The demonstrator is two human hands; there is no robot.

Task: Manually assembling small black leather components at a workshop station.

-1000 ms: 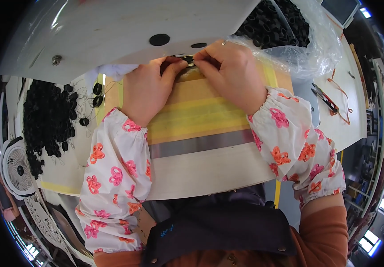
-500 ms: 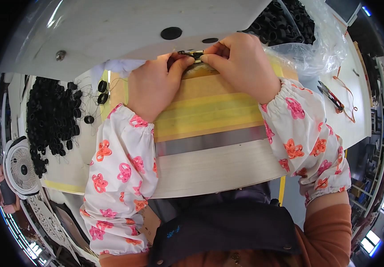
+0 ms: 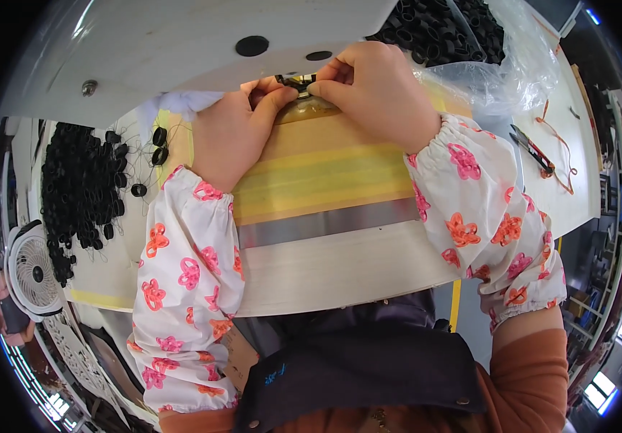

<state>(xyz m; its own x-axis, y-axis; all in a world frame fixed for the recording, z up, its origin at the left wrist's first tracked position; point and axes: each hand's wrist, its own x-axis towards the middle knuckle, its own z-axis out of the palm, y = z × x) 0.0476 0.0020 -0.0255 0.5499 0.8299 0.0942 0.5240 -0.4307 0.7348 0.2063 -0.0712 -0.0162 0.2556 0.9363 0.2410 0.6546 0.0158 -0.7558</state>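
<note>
At the top centre my two hands meet under the white head of a sewing machine (image 3: pixel 181 50). My left hand (image 3: pixel 231 133) pinches, thumb and forefinger pressed together, at the left end of a small black piece (image 3: pixel 303 93). From the other side, the thumb and bent fingers of my right hand (image 3: pixel 383 90) pinch its right end. The piece is mostly hidden by my fingertips, so its full shape cannot be told. Metal machine parts (image 3: pixel 298 78) show just beyond it. Both forearms wear white sleeve covers with pink and orange flowers.
Many black rings trailing thread (image 3: pixel 84 184) lie heaped on the left, a few loose beside my left wrist. A clear plastic bag (image 3: pixel 531 79) with more black rings (image 3: pixel 448 32) stands upper right. Dark thread snips (image 3: pixel 533 151) and an orange cord (image 3: pixel 567 155) lie right. A fan (image 3: pixel 35 270) is far left.
Both hands have shifted slightly left and up in the picture, and the whole view has moved a little with them. The pinch on the small black piece continues.
</note>
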